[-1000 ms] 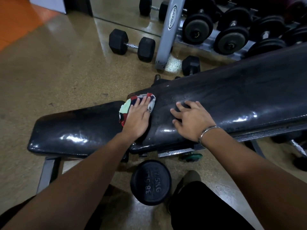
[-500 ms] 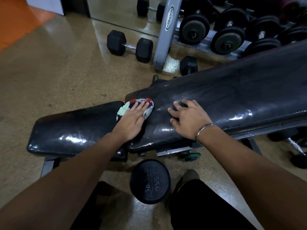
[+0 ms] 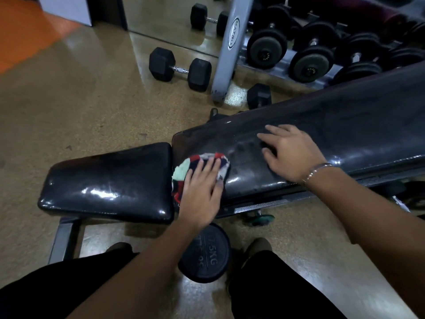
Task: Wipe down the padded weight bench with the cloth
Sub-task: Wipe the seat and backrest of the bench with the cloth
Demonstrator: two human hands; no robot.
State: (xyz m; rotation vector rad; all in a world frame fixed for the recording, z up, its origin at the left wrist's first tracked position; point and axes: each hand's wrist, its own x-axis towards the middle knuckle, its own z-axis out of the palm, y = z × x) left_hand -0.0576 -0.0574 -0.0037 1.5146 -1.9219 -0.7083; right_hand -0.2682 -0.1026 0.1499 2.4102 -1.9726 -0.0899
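Note:
The black padded bench has a flat seat pad (image 3: pixel 108 180) on the left and a long inclined back pad (image 3: pixel 345 125) rising to the right. A bunched multicoloured cloth (image 3: pixel 184 171), red, white, mint and navy, lies at the lower end of the back pad by the gap between the pads. My left hand (image 3: pixel 202 189) presses flat on the cloth, fingers spread over it. My right hand (image 3: pixel 289 153), with a metal bracelet on the wrist, rests palm down on the back pad, fingers apart, holding nothing.
A round 17.5 kg dumbbell (image 3: pixel 204 252) stands on the floor between my feet, just under the bench. A hex dumbbell (image 3: pixel 179 69) lies on the floor beyond the bench. A grey rack post (image 3: pixel 226 49) and a rack of dumbbells (image 3: pixel 310 56) stand behind.
My left hand has slid the cloth down the back pad toward its near edge and the gap. My right hand has shifted slightly up the pad.

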